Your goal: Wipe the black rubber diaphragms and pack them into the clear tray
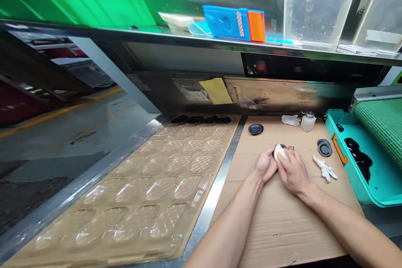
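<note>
Both my hands meet in the middle of a sheet of brown cardboard [282, 222]. My left hand [266, 164] holds the left edge of a cream oval pad [279, 152], and my right hand [292, 171] presses on it from the right. A dark rim [284, 146] shows behind the pad, possibly a black disc, though the hands hide most of it. A black round disc [256, 129] lies beyond my left hand. To the right of my right hand sit a stacked pair of dark discs [324, 148] and a crumpled white glove [325, 168].
A small plastic bottle [308, 122] and white tissue [290, 119] stand at the cardboard's far edge. A teal tray [341, 142] holds several black discs at right. A clear moulded tray sheet [135, 188] lies left, beyond a metal strip [213, 194]. A blue box [228, 23] sits on the high shelf.
</note>
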Demonstrator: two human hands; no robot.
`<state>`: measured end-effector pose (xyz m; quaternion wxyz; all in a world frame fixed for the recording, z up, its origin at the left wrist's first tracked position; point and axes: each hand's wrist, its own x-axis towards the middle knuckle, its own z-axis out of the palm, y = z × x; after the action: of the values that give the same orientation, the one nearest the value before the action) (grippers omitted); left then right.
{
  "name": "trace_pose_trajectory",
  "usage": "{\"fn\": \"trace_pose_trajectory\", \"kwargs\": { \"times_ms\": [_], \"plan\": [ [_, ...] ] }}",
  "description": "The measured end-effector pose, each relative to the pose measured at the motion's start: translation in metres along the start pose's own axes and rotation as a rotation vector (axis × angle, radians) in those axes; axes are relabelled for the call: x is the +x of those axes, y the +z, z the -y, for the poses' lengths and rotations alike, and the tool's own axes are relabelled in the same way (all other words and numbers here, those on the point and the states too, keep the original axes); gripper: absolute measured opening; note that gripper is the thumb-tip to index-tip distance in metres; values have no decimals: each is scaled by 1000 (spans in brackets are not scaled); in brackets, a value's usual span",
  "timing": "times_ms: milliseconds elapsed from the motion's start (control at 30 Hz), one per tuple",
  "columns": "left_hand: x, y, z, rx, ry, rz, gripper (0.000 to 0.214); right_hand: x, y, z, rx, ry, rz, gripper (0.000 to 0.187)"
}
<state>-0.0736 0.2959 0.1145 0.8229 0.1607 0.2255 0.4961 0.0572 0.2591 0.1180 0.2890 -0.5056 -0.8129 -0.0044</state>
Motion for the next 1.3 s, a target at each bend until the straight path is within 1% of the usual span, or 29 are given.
{"fn": "trace_pose_trajectory", "kwargs": {
  "times_ms": [100, 133, 200, 233, 333, 467, 500, 600, 667, 700, 767, 833, 900, 967, 1067, 1167, 1300],
  "plan": [
    [1, -1, 0, 18, 30, -23, 32, 0, 2, -1, -34, 97, -19, 39],
    [1, -1, 0, 14, 28, -19, 31, 0, 2, -1, -39, 86, -13, 39],
    [1, -2, 0, -1, 22, -9, 29, -1, 2, 0, -50, 21, 16, 41],
    [1, -3, 0, 0, 24, -15, 29, -1, 2, 0, -64, 17, 29, 41],
    [1, -3, 0, 28, 63, -61, 27, -6, 0, 4, -126, 118, 41, 40],
    [0, 0, 0, 35, 55, -88, 29, -7, -1, 2, -166, 30, 88, 45],
    [-1, 1, 0, 42, 59, -101, 30, -4, -1, -3, -176, 76, 84, 44],
    [-2, 4, -1, 58, 62, -128, 33, 5, -4, -22, -144, 228, -5, 38],
    [-3, 6, -3, 45, 46, -126, 36, 9, -8, -34, -33, 239, -102, 38],
    [-3, 7, -3, 38, 44, -132, 37, 9, -10, -37, 43, 231, -143, 41],
    [-3, 9, -4, 29, 57, -142, 37, 7, -14, -40, 192, 226, -171, 54],
    [-3, 10, -3, 44, 69, -127, 35, 4, -19, -36, 280, 230, -105, 63],
    [-4, 11, 0, 73, 82, -90, 34, 1, -23, -27, 308, 230, 6, 62],
    [-4, 11, 4, 88, 75, -53, 33, -1, -23, -16, 310, 240, 102, 55],
    [-2, 8, 9, 70, 48, -9, 35, 3, -17, -1, 240, 248, 179, 41],
    [3, 4, 12, 43, 95, -12, 36, 11, -10, 6, 87, 254, 175, 37],
    [6, 1, 14, 55, 154, -58, 34, 14, -7, 6, -58, 311, 135, 42]
  ]
}}
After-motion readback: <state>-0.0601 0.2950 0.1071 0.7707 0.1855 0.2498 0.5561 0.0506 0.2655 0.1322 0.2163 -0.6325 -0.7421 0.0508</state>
